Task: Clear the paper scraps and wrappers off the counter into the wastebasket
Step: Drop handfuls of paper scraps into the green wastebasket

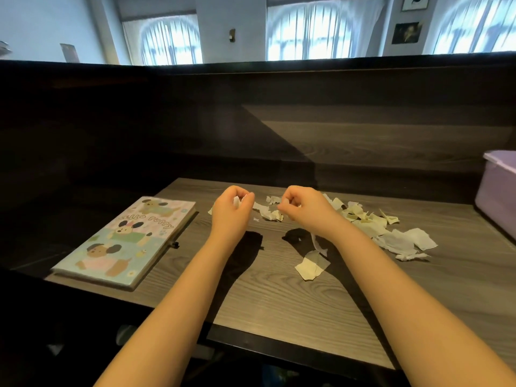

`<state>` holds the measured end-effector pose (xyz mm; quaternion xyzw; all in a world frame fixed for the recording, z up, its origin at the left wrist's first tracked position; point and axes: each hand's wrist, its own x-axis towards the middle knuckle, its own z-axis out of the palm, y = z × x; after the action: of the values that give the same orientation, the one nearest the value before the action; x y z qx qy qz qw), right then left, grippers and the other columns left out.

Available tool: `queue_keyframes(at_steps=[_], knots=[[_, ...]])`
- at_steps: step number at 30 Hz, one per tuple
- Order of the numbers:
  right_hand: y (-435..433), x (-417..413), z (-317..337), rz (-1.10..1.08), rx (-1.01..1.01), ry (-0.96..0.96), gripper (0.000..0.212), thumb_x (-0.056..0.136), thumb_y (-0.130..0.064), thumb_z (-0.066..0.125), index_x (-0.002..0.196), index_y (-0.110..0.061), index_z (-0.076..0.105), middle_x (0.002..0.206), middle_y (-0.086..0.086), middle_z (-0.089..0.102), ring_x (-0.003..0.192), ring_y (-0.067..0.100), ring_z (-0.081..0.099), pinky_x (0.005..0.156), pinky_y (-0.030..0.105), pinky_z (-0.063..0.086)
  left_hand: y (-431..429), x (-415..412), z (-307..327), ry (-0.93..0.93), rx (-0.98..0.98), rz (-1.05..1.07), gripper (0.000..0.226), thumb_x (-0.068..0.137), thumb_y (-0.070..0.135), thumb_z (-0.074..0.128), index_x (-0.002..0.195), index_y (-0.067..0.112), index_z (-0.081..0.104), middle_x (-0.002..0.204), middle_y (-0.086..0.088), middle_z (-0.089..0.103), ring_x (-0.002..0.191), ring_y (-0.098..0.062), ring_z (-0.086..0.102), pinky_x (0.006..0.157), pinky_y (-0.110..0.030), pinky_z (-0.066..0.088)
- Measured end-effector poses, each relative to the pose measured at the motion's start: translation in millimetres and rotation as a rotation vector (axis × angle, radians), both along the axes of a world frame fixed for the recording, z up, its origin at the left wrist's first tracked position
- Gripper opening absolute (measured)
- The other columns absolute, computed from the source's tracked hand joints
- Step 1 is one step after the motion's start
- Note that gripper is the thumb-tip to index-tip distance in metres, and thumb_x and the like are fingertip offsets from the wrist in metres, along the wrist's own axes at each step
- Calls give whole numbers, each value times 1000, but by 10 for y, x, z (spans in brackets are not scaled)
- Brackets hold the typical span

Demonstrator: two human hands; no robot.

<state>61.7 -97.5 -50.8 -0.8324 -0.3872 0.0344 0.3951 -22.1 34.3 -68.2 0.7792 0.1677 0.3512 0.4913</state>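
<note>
Torn white and pale yellow paper scraps (363,219) lie scattered over the grey wood counter (279,297), mostly to the right of my hands. A larger folded scrap (311,265) lies nearer to me, under my right forearm. White tissue-like pieces (405,241) sit at the right end of the pile. My left hand (231,208) is curled around a small white scrap held between its fingers. My right hand (303,208) is closed, pinching small scraps just above the pile. No wastebasket shows in this view.
A pastel notebook with puppy drawings (122,241) lies on the counter's left side. A lilac plastic box (497,191) stands at the right edge. A tall dark wooden partition (251,121) rises behind the counter. The counter's front edge is close to me.
</note>
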Motion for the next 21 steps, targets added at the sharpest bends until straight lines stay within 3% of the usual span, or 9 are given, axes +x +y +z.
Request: queue_keyframes(at_steps=[4,12,16,21], knots=[[38,-134,161,-14,191,84,12,92,-23,56,80,-23,56,77,-2,59,72,9,56,65,21,45,43,-239,214,-57,-42,52,17,91,21,53,74,19,53,71,3,51,70,-12,49,67,-28,43],[205,-721,500,45,344,111,12,92,-22,57,80,-19,57,70,-2,58,67,10,54,65,21,46,124,-1029,612,-183,44,110,15,92,19,54,77,19,54,67,4,51,55,-3,47,52,-18,41],[245,-1262,494,161,406,151,10,92,-20,57,84,-15,58,72,-4,56,67,6,51,66,20,44,121,-1508,585,-201,40,143,17,92,17,55,75,18,54,66,3,50,48,3,47,47,-9,39],[345,-1852,285,267,410,204,10,91,-15,58,82,-10,57,69,-4,53,64,6,49,66,20,43,163,-2131,368,-181,-2,199,15,92,16,55,76,15,56,68,3,53,53,0,50,49,-9,42]])
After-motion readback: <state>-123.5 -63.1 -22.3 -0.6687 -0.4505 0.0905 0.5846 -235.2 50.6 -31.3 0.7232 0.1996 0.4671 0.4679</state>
